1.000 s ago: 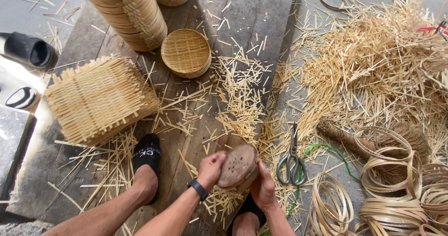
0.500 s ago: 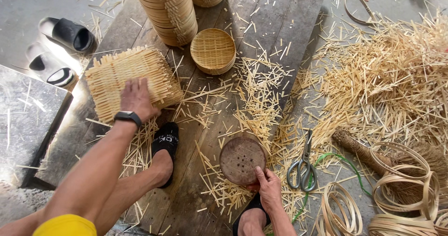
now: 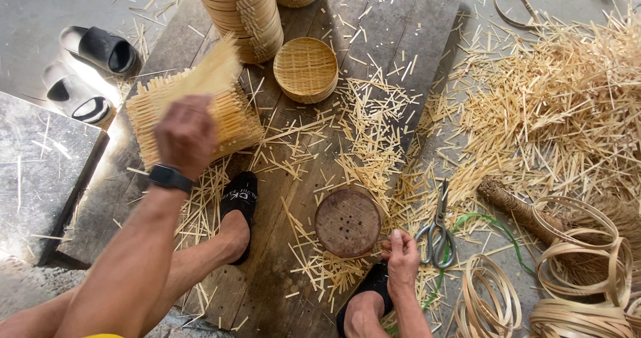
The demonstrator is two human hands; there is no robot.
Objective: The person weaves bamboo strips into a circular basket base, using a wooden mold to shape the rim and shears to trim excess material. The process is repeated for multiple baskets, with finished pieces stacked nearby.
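My left hand [image 3: 185, 134] is raised over a stack of square woven bamboo mats [image 3: 234, 114] and grips one mat [image 3: 210, 71], lifted and blurred by motion. A black watch sits on that wrist. My right hand [image 3: 402, 258] rests low by my right foot, fingers curled, touching the edge of a round dark wooden disc [image 3: 347, 222] with small holes that lies flat on the planks. Whether that hand pinches the disc is unclear.
Scissors [image 3: 437, 228] lie right of the disc. A round woven basket lid [image 3: 306, 69] and tall stacks of baskets [image 3: 237, 11] stand ahead. Bamboo slivers heap [image 3: 561, 111] at right, coiled bamboo strips [image 3: 581, 278] lower right, black slippers [image 3: 100, 51] at left.
My left hand went from the disc to the mat stack and now lifts one mat. The disc has come down flat on the planks beside my right hand.
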